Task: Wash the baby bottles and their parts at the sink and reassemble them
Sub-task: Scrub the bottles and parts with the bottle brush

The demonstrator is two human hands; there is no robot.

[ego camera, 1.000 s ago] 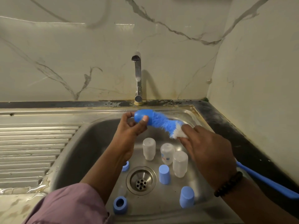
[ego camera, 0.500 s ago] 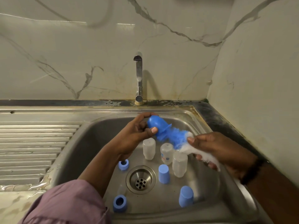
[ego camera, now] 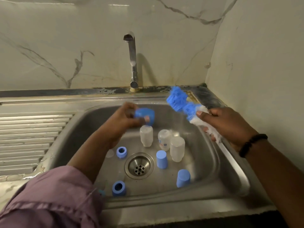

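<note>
My left hand grips a blue bottle cap above the steel sink. My right hand holds the blue-and-white bottle brush by its bristles, up at the sink's back right corner, apart from the cap. Three clear bottles stand upside down in the basin. Two more blue caps stand right of the drain. Two blue collar rings lie to its left.
The tap stands behind the basin with no water running. A ribbed draining board lies to the left. Marble wall closes off the back and the right side. A clear disc-like part lies by the upper ring.
The brush has come out of the cap: my right hand swung it up and right, while my left hand lowered the cap slightly over the bottles.
</note>
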